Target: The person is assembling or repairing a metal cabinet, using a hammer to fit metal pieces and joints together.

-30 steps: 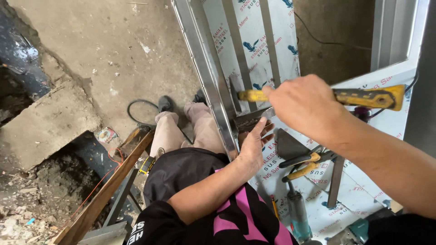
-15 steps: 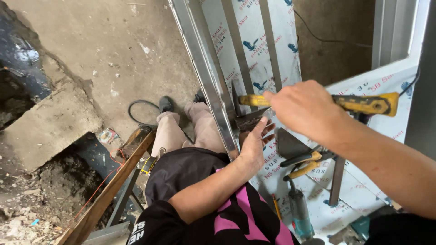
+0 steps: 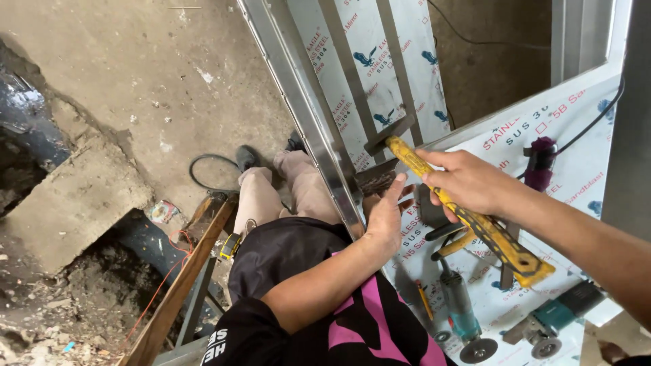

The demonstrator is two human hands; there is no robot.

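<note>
**Hammer Held Over a Steel Frame Above a Rough Concrete Floor**

The right hand (image 3: 468, 183) was clenched around the yellow handle of a hammer (image 3: 468, 210), its dark head (image 3: 388, 135) lying against a narrow bar of the steel frame (image 3: 305, 115). The left hand (image 3: 386, 217) was released, fingers spread, palm resting flat on the film-covered sheet beside a small grey metal block (image 3: 374, 181) at the frame's edge. The hammer sat just above that block, its handle running down to the right past the right wrist.

The steel sheet (image 3: 576, 129) served as the desk, wrapped in white protective film with red and blue print. On it lay two angle grinders (image 3: 468, 318) (image 3: 553, 325) with teal bodies, near a yellow-handled clamp (image 3: 454, 240). A black cable (image 3: 597, 122) ran across its upper part.

Below, the concrete floor (image 3: 135, 81) was stained and dusty, broken at the left into a slab (image 3: 68, 203) and loose rubble (image 3: 61, 312). A black hose loop (image 3: 207, 173) lay by the person's shoes, and a wooden plank (image 3: 183, 285) leaned across the gap
</note>
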